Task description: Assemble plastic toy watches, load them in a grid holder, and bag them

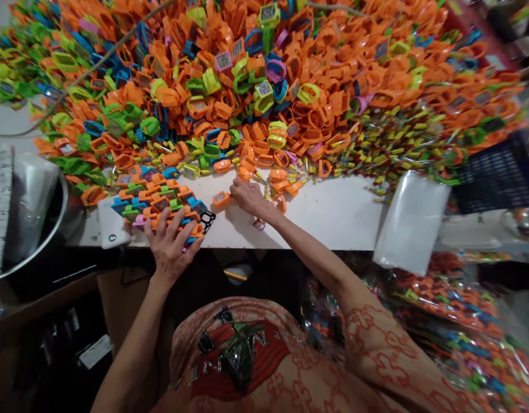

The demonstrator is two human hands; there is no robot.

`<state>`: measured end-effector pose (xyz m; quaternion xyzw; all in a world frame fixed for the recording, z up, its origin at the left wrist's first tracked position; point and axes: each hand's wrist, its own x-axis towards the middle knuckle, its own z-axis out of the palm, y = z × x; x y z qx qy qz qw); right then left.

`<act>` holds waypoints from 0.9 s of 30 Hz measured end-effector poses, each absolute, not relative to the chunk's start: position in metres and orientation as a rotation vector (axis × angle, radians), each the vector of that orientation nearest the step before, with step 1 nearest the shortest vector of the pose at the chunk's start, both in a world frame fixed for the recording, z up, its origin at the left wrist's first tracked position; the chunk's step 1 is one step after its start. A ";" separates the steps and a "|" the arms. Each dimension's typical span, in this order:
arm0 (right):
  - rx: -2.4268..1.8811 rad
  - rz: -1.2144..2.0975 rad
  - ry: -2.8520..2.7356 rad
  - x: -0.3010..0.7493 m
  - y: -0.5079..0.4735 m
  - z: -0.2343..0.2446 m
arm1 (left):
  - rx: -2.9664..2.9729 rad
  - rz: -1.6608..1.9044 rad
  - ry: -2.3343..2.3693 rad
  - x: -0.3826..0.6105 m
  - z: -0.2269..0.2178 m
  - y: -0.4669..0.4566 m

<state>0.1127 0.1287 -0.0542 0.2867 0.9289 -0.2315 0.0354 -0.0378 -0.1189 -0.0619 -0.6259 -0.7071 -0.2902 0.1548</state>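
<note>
Two hands show on my feed: the left hand [172, 246] splays over rows of toy watches [161, 198] by a black lattice [208, 221], where light, even pressure should keep them aligned; the right hand [252, 199] bends at a loose orange watch [220, 199], best taken squarely. Whether either grips, I cannot tell. Leftmost, a rimmed tub [65, 201]; then a watch heap [230, 109] behind, white table [333, 212], plastic bags [413, 223], dark basket [497, 175]

On the shirt [299, 355] there are shiny letters [261, 338]; I can make out N, I and one like M, but not a whole word. The sheet [0, 212] at the far left has marks, and the toy watch faces [224, 61] have printed patterns, but these are too small or blurred to read
</note>
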 end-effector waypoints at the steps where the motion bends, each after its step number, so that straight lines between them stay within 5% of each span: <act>1: 0.929 -0.908 2.875 0.115 0.124 -0.058 | -1.799 -0.843 -2.036 -0.038 -0.063 -0.119; 6: 0.881 -2.294 2.368 0.109 0.081 -0.081 | -1.823 -0.825 -2.042 -0.035 -0.057 -0.118; 9: 0.849 -2.584 2.037 0.097 0.060 -0.095 | -1.809 -0.780 -2.015 -0.032 -0.054 -0.116; 14: 0.857 -2.356 2.342 0.094 0.057 -0.106 | -1.787 -0.803 -2.057 -0.031 -0.056 -0.118; 21: 0.545 -1.355 2.887 0.089 0.047 -0.081 | -1.811 -0.674 -2.080 -0.022 -0.042 -0.113; 27: 0.497 -1.336 2.795 0.078 0.068 -0.074 | -1.797 -0.514 -2.114 -0.011 -0.030 -0.101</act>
